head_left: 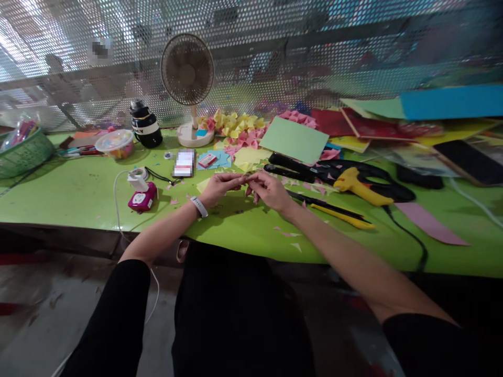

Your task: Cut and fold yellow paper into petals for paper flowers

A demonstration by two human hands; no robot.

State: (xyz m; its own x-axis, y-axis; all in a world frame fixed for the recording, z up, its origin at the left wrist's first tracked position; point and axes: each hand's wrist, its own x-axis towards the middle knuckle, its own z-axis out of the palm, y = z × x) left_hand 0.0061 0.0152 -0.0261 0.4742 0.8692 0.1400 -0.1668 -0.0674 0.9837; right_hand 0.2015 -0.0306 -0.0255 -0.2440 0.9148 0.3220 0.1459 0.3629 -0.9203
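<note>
My left hand (218, 188), with a white band at the wrist, meets my right hand (270, 190) over the front part of the green table. The fingertips of both are pinched together around something too small and covered to make out. Just behind them lies a pale yellow paper sheet (251, 156), and paper scraps (285, 233) are scattered near my right wrist. Right of my right hand are a black flat iron-like tool (291, 166), a yellow-handled glue gun (359, 187) and a yellow cutter knife (341, 215).
Folded yellow paper flowers (236, 124) are heaped by a small fan (188, 70). Further left stand a black bottle (146, 125), a clear tub (115, 144) and a magenta power adapter (143, 197). Coloured sheets (451, 103) and a dark phone (471, 161) lie at the right.
</note>
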